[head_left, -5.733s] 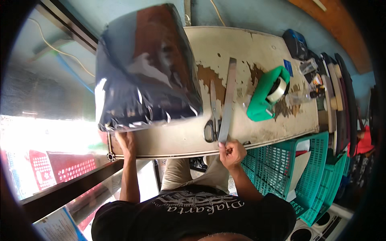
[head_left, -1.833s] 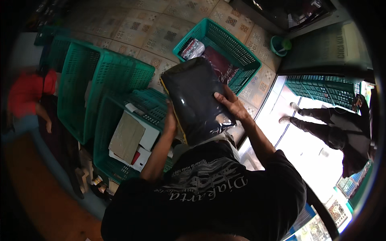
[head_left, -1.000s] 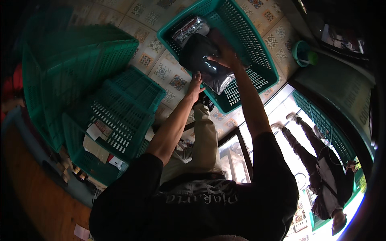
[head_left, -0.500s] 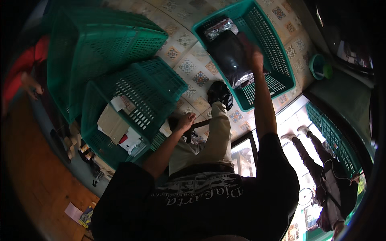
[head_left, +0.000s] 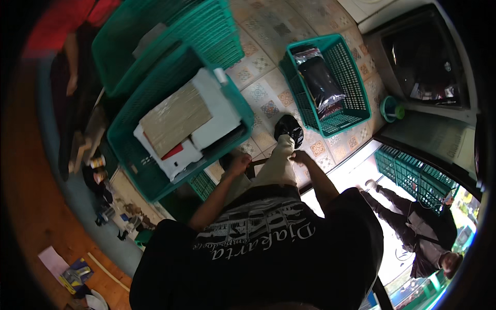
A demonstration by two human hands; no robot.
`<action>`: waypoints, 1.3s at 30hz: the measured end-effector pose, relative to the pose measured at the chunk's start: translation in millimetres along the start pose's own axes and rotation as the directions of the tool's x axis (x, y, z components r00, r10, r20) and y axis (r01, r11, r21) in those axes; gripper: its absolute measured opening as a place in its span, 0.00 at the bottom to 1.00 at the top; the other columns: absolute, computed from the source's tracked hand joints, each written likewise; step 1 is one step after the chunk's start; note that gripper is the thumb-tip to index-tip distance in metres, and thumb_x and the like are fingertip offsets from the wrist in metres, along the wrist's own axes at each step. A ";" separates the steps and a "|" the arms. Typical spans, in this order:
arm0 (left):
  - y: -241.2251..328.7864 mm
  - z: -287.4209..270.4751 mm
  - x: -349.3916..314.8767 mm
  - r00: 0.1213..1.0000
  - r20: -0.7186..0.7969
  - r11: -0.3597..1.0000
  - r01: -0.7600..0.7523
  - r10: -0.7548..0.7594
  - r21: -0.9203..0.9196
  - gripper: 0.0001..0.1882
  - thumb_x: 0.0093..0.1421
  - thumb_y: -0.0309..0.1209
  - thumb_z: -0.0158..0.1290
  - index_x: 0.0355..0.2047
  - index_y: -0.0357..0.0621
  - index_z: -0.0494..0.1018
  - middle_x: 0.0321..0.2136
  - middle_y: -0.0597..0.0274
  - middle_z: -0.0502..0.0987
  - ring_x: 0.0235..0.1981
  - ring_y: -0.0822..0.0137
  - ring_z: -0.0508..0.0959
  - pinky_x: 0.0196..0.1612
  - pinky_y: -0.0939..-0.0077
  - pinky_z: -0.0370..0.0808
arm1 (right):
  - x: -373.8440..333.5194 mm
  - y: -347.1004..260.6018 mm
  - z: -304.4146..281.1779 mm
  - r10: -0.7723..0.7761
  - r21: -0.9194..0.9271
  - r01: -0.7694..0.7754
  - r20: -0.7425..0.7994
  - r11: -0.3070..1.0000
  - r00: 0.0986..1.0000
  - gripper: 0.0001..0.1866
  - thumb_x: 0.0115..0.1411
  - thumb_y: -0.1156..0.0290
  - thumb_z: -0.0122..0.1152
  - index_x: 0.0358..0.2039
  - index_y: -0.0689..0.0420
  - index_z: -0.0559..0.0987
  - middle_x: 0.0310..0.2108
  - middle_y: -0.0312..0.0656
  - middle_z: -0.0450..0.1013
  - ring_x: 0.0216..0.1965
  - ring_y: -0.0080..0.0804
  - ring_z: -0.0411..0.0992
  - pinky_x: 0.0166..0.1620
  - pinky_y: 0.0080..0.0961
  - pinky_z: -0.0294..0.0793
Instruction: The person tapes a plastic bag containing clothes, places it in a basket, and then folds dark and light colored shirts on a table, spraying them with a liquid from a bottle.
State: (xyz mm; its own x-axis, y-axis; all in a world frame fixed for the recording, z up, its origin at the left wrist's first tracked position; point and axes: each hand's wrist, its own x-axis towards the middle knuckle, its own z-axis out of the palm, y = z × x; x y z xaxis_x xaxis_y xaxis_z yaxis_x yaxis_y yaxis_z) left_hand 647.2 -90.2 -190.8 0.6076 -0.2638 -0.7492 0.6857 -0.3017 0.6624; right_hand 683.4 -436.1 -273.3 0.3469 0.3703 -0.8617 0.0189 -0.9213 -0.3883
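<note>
My left hand [head_left: 239, 165] is held low over my left leg with its fingers curled in; whether anything is inside them I cannot make out. Close by, my right hand [head_left: 304, 158] hovers at my right knee, fingers drawn together and their tips partly hidden. A black plastic-wrapped package [head_left: 321, 81] lies in the green crate [head_left: 347, 124] ahead on the right, out of reach of both hands. Nearer my left hand stands a large green crate [head_left: 116, 147], holding a brown cardboard-coloured parcel [head_left: 175, 120] and white parcels [head_left: 219, 121].
Another green crate [head_left: 209, 31] stands behind the left one. A person in a red top [head_left: 57, 31] is at the far left. Patterned tiles [head_left: 263, 93] run between the crates. A small green bucket [head_left: 390, 108] stands at the right. Another person [head_left: 429, 227] is beyond the doorway.
My right hand has left the black package in the right crate and drawn back to my knee. My left hand stays low. The view has shifted, showing more of the left crate's parcels.
</note>
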 end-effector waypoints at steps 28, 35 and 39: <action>-239.1 -74.6 -274.8 0.687 -0.634 0.874 0.002 -0.354 -0.486 0.22 0.61 0.43 0.52 0.46 0.37 0.74 0.35 0.52 0.81 0.30 0.63 0.82 0.35 0.69 0.77 | 152.1 -393.9 -167.9 -0.173 0.122 0.220 -0.310 0.968 0.935 0.26 0.55 0.52 0.60 0.43 0.63 0.76 0.36 0.47 0.76 0.32 0.40 0.77 0.35 0.34 0.77; -198.9 -45.0 -264.8 0.580 -0.760 0.884 -0.140 -0.293 -0.447 0.23 0.61 0.46 0.50 0.45 0.39 0.74 0.31 0.50 0.80 0.32 0.60 0.82 0.40 0.67 0.75 | 211.2 -360.1 -192.2 0.141 -0.042 -0.191 -0.529 0.981 0.837 0.43 0.44 0.44 0.70 0.46 0.71 0.72 0.43 0.60 0.76 0.47 0.53 0.75 0.51 0.38 0.75; -216.3 -7.9 -280.8 0.625 -0.690 0.908 0.076 -0.366 -0.413 0.23 0.61 0.47 0.51 0.44 0.39 0.75 0.33 0.50 0.81 0.33 0.59 0.82 0.40 0.65 0.76 | 196.0 -378.0 -185.2 0.142 -0.076 -0.206 -0.494 0.976 0.858 0.44 0.39 0.47 0.76 0.49 0.67 0.71 0.47 0.58 0.74 0.49 0.52 0.74 0.52 0.40 0.75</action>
State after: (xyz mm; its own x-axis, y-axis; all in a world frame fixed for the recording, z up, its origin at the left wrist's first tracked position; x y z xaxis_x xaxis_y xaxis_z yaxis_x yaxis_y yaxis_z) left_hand 331.4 56.3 -123.7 0.4050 0.5776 -0.7087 0.8340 0.0843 0.5453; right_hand 917.9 -37.2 -234.9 0.7635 0.1282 -0.6330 0.0187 -0.9841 -0.1768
